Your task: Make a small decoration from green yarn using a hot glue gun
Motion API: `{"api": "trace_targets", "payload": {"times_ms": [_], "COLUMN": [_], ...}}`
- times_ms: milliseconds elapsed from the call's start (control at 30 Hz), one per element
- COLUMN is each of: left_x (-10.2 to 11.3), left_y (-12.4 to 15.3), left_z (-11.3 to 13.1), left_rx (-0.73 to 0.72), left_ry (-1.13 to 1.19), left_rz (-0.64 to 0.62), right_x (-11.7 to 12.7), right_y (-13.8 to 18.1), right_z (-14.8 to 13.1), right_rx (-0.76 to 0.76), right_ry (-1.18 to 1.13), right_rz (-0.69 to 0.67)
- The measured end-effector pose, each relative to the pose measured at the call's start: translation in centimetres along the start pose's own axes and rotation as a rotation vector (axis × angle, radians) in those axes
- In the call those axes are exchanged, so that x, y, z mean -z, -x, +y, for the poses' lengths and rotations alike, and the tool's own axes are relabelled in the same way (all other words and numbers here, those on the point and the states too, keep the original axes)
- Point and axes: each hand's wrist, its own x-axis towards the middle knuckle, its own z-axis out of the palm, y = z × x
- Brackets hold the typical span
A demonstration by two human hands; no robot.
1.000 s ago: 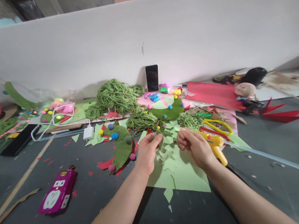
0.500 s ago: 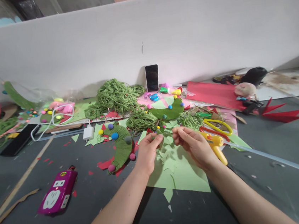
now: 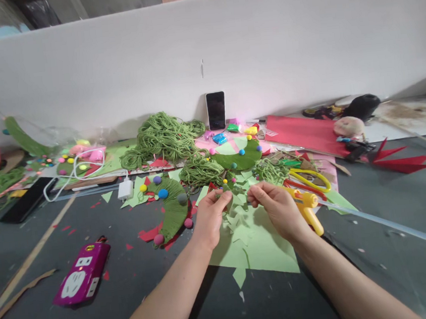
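Observation:
My left hand (image 3: pixel 210 219) is closed, thumb over fingers, on a small dark green piece whose shape is mostly hidden. Across a narrow gap, my right hand (image 3: pixel 277 209) is pinched; whatever lies between its fingertips is too small to make out. Both hands hover over a light green paper sheet (image 3: pixel 263 253) strewn with cut paper bits. Left of them lies a green yarn-wrapped crescent (image 3: pixel 175 211) with coloured pom-poms. A similar green crescent (image 3: pixel 241 159) rests behind the hands. Beside my right hand is a yellow glue gun (image 3: pixel 309 207) with a long clear glue stick.
Green yarn (image 3: pixel 165 136) is heaped at the back, near an upright phone (image 3: pixel 216 111). Yellow-handled scissors (image 3: pixel 316 179) lie right of centre. A purple box-shaped device (image 3: pixel 82 272) and a white charger (image 3: pixel 125 189) sit on the left. Red paper (image 3: pixel 304 134) lies at the back right.
My right hand has shifted very slightly, its fingertips now a little lower. My left hand stays in place, still pinching the small green piece.

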Motion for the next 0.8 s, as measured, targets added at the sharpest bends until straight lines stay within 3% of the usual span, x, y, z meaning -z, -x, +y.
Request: {"api": "trace_targets", "payload": {"times_ms": [233,500,667,800], "left_x": [-0.05,-0.07,-0.36,-0.46], "left_y": [0.04,-0.04,0.14,0.30], "left_z": [-0.05,-0.12,-0.02,-0.10], "left_rx": [0.001,-0.003,-0.010,-0.059], "left_ry": [0.003,-0.007,-0.005,-0.049], "left_rz": [-0.004,0.016,0.032,0.060], "right_x": [-0.16,0.25,0.31,0.11], "right_y": [0.16,0.48,0.28,0.15], "right_z": [0.06,0.59,0.71,0.61], "right_rx": [0.029,0.209,0.442,0.453], "right_ry": [0.085,0.481,0.581,0.570], "right_rz": [0.034,0.107,0.178,0.093]}}
